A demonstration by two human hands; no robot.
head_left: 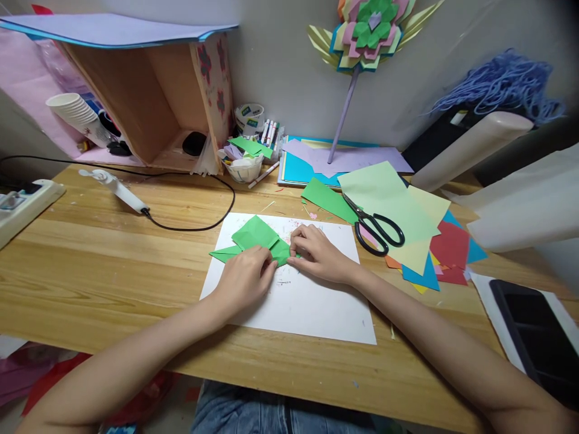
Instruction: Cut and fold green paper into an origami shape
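A folded piece of green paper [256,232] lies on a white sheet [316,307] on the wooden table, with a pointed flap out to its left. My left hand [246,274] is closed on its lower edge, thumb and fingers close together. At its right end my right hand [319,253] pinches the paper between thumb and fingers. The fingers cover part of the folds. Black-handled scissors [377,232] rest to the right of my right hand, beside a green paper strip [330,200].
Pale green paper [389,199] and coloured scraps [452,244] spread to the right, near a black phone [538,331]. Behind stand a paper flower [373,30], a scrap-filled cup [244,170] and a cardboard box [149,96]. A cabled white device [120,191] lies left.
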